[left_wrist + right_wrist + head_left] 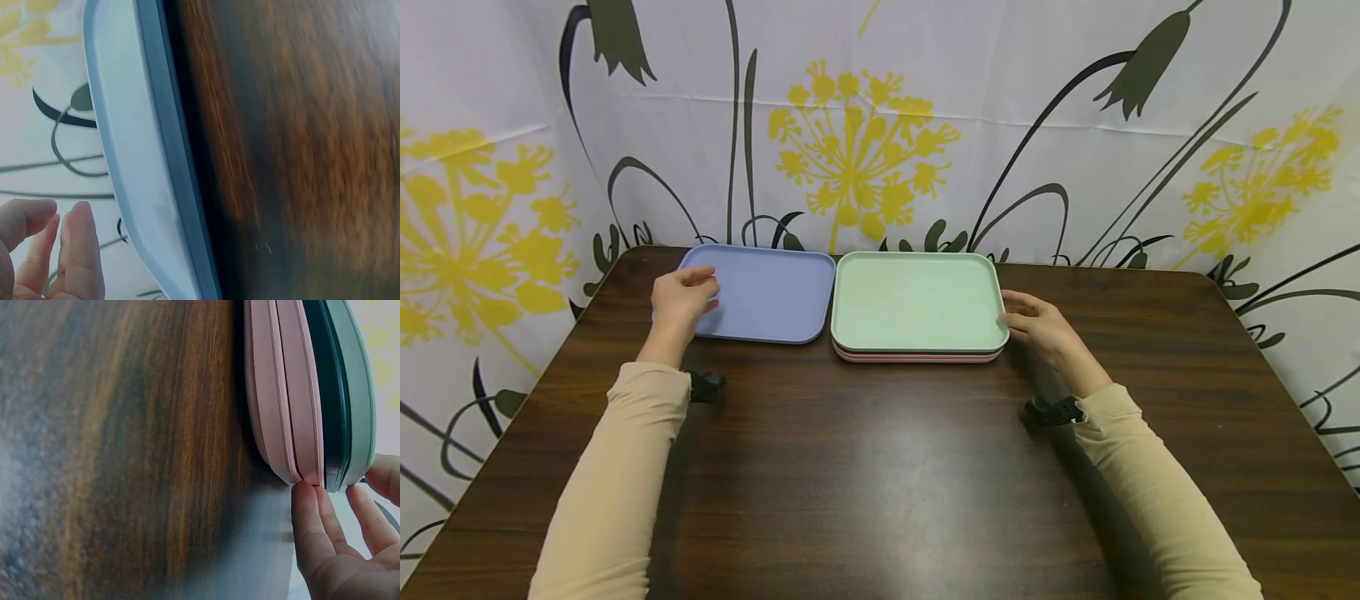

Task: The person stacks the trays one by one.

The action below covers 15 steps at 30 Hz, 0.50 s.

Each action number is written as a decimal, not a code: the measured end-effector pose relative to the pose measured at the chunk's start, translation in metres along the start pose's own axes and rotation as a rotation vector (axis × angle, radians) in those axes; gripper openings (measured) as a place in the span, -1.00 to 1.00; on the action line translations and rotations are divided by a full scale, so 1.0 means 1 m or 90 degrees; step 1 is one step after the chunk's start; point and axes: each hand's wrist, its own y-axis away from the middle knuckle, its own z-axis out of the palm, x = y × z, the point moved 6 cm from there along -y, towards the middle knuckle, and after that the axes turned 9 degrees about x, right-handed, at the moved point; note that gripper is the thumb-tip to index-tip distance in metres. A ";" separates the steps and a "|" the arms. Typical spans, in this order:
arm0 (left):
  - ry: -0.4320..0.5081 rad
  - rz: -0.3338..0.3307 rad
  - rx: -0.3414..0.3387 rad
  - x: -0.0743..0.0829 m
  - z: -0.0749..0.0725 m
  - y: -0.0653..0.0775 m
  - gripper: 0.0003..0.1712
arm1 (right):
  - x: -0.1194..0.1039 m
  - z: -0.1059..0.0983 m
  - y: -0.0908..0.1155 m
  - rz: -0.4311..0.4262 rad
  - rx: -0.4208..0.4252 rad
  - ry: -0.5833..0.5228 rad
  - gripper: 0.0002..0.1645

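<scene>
A blue rectangular tray (pixel 760 292) lies flat at the back left of the table. My left hand (pixel 685 300) is over its left end, fingers loosely bent and holding nothing. In the left wrist view, the fingers (pixel 81 250) stand apart from the tray's rim (pixel 172 156). Beside the blue tray sits a stack: a light green tray (pixel 921 300) on top, a dark green one (pixel 328 394) below, then two pink trays (pixel 269 394). At the stack's right end, my right hand (pixel 1041 329) touches the side with extended fingertips; its thumb is near the green rim.
The dark brown wooden table (pixel 880 467) stretches out in front of the trays. Behind them hangs a white cloth (pixel 1015 50) with yellow and dark green flower prints, close to the table's back edge.
</scene>
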 end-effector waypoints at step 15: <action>0.020 -0.035 0.090 -0.020 -0.039 -0.015 -0.47 | 0.000 0.000 0.000 0.001 -0.001 0.001 -0.31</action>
